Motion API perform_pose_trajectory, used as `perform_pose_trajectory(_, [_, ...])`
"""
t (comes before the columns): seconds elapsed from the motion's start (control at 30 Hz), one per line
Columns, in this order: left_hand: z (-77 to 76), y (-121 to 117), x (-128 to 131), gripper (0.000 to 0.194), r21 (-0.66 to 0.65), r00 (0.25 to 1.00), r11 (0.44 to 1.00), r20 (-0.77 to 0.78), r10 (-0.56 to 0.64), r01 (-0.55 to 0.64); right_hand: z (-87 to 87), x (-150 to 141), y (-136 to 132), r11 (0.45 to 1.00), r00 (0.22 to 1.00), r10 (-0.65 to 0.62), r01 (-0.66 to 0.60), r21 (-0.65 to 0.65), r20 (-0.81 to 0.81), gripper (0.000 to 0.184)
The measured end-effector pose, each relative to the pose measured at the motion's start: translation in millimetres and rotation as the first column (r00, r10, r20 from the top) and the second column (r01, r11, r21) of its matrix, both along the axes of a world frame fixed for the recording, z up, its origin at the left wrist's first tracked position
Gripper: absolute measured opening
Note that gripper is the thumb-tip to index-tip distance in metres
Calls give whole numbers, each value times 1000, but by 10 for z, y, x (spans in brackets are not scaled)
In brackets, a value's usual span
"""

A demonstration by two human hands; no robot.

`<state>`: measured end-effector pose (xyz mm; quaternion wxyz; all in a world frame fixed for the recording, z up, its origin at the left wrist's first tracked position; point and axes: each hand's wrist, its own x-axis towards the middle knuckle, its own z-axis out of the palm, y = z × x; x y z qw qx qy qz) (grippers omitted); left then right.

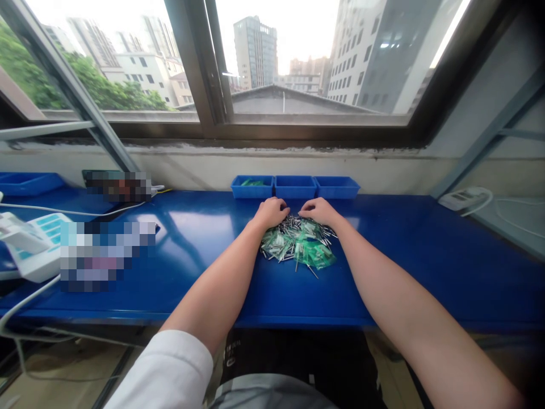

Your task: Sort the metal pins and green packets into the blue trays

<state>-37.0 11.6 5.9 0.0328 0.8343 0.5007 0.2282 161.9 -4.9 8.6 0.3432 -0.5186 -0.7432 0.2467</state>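
Note:
A heap of small metal pins and green pieces [298, 243] lies on the blue workbench [426, 255] in front of me. My left hand [271, 212] rests at the heap's far left edge, fingers curled down onto the pins. My right hand [318, 210] sits at the far right edge, fingers curled the same way. Both hands touch the pile; what the fingertips pinch is hidden. Behind the hands stand three blue bins [294, 186] in a row, and the left bin [252, 187] holds some green pieces.
A white device with a keypad [32, 244] and white cables [72, 212] lie at the left. Another blue tray [28, 183] is at the far left. A white power strip [464, 199] sits at the right. A window runs along the wall behind.

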Motion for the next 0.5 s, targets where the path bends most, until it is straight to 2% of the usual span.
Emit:
perform_pose_trajectory(0.13, [38,-33,14,30,16,999,1000,29,-14,13,29,6,1,999,984,-7,-2,-49,-179,22])
perform_pose_trajectory(0.23, [91,-82,38,30,50,992,995,89,-89,85,37,-13,13,998,970,-56,53,-18,-239,23])
perform_pose_trajectory(0.37, [147,-142,72,29,74,970,979,137,-199,191,29,-63,43,993,968,-84,100,57,-237,22])
perform_pose_trajectory(0.5, [142,-141,87,26,97,960,965,124,-253,242,24,-103,50,991,982,-81,98,95,-168,21])
